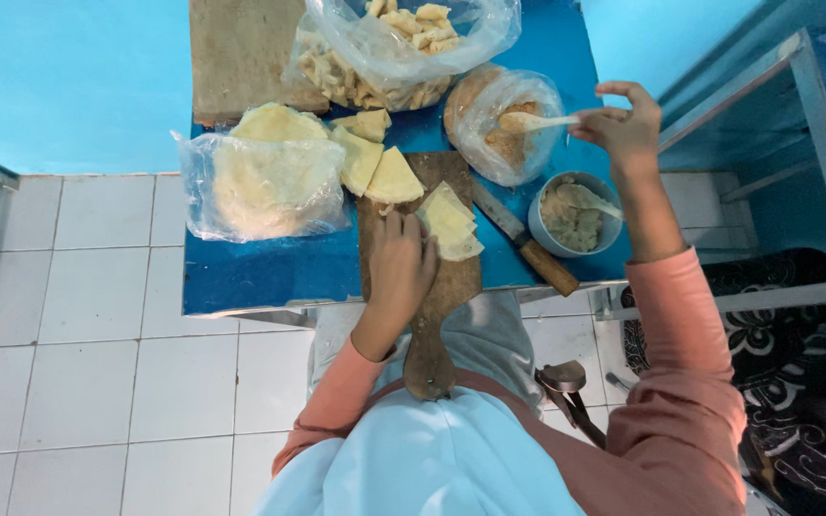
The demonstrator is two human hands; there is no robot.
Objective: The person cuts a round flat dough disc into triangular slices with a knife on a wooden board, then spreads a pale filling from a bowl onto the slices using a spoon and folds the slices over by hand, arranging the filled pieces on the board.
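While the left hand [402, 263] lies flat, fingers loosely together and clamped on nothing, on the wooden board [432, 287], its fingertips touch a small stack of pale triangular wrappers [451, 225] lying on the board's upper right part. The right hand [623, 129] is raised over the far right of the blue tabletop [241, 272], its grip pinched shut on the handle of a pale spoon [532, 121] whose bowl reaches into a clear bag of brownish filling [499, 143]. Just below that bag stands a small round bowl [576, 215] with more filling and a second spoon lying in it. A knife [528, 244] with a wooden handle lies between board and bowl, slanting toward the tabletop's near edge. More wrapper triangles [375, 162] lie at the board's top end, beside a clear bag of round sheets [265, 186]. At the far edge sits a large bag of folded pastries [399, 43], next to a brown slab [241, 57]. White floor tiles [78, 363] show below
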